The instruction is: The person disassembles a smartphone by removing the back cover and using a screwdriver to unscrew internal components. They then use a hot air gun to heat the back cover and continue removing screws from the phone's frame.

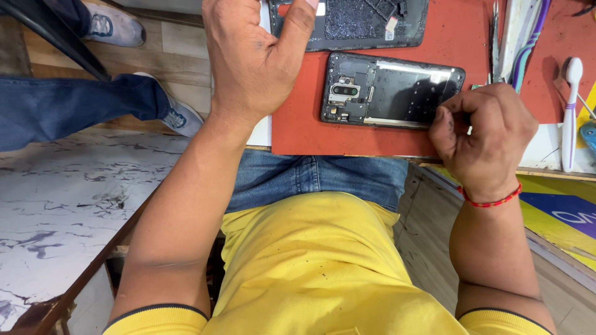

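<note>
Head view, surface: a red mat (459, 43) covers the bench top, with a pale strip of bench showing at its near edge.
Room: marbled white floor at left; another person's jeans leg and grey shoe (180, 115) stand beside the bench.
Phone: an opened phone (391, 90) lies flat on the mat, insides up, camera end toward the left.
Back cover: a dark cover (366, 22) lies just beyond the phone.
Tools: tweezers (495, 37) and a white toothbrush (571, 105) lie to the right.
Left hand (251, 56): loosely open, fingers half curled, thumb raised near the cover; holds nothing visible.
Right hand (487, 139): curled almost closed, fingertips pinched at the phone's right end; whether it grips anything cannot be told.
</note>
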